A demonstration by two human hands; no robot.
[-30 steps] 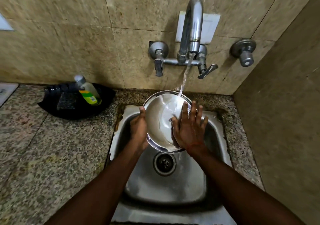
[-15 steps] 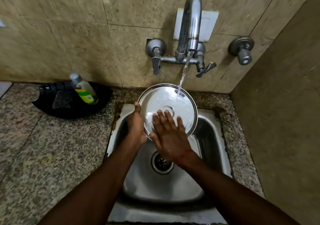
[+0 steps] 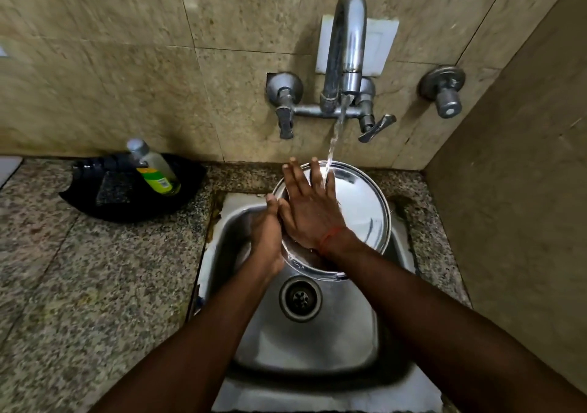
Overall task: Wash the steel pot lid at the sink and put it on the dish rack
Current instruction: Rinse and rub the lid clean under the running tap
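The round steel pot lid [image 3: 362,209] is held tilted over the back of the steel sink [image 3: 314,349], under the running water. My left hand [image 3: 266,231] grips its left rim, thumb on top. My right hand [image 3: 309,209] lies flat on the lid's face with fingers spread, fingertips past the upper left rim. The stream from the tap [image 3: 346,50] strikes my right fingers. The lid's lower left part is hidden by both hands. No dish rack is in view.
A black tray [image 3: 104,203] with a dish soap bottle [image 3: 155,168] and a dark scrub pad sits on the granite counter [image 3: 79,285] at left. Two valve handles and a separate knob [image 3: 444,94] are on the tiled wall. A side wall stands close at right.
My right hand has slid from the lid's lower middle up to its upper left, into the water stream. The lid has tilted slightly; my left hand keeps its hold.
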